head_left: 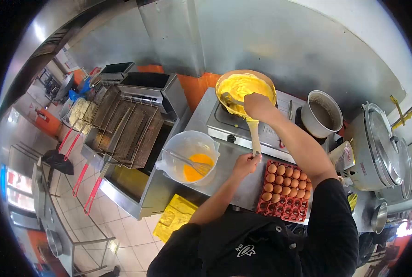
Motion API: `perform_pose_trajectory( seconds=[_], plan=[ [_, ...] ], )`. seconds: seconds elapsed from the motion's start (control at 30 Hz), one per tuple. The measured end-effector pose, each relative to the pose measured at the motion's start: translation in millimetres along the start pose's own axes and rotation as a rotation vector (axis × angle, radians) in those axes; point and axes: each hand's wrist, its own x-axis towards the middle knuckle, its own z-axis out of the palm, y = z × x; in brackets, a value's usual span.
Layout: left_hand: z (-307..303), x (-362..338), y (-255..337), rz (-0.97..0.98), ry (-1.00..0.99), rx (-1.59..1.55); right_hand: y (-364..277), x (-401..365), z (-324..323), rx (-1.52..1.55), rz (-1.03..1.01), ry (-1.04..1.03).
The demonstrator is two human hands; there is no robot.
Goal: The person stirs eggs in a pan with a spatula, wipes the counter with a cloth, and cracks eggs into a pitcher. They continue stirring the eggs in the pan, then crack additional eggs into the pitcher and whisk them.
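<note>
A frying pan [270,82] of soft yellow scrambled egg [245,84] sits on the stove's left burner, its pale handle pointing towards me. My left hand [246,165] is closed around the end of that handle. Over the pan's near side, my right hand [257,105] grips a spatula [227,97] whose head rests in the egg; its grip is hidden by my fingers. Left of the handle stands a translucent plastic pitcher [176,143], with beaten egg and a wire whisk [183,158] inside. A red tray [286,213] holds several brown eggs [286,181] beneath my right forearm.
On the right burner is a metal pot [322,111] with dark liquid. Beyond it stands a large lidded cooker [374,147]. Fryer baskets [127,131] with red handles sit over the fryer at left. A yellow container [174,217] is low by my left elbow.
</note>
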Motion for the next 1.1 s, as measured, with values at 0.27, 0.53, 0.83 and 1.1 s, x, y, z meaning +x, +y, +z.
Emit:
perform_pose_trajectory(
  seconds=[0.27, 0.53, 0.83, 1.1],
  plan=[
    [3, -10, 12, 0.017, -0.021, -0.136, 18, 27, 26, -0.096, 0.118, 0.158],
    [4, 6, -6, 0.005, -0.023, -0.088, 53, -35, -45, -0.139, 0.013, 0.266],
    [5, 15, -24, -0.001, -0.012, -0.094, 92, -60, -24, -0.193, -0.176, -0.017],
    [1, 7, -9, -0.011, -0.042, -0.070, 120, 0, 12, -0.282, -0.105, -0.016]
  ],
)
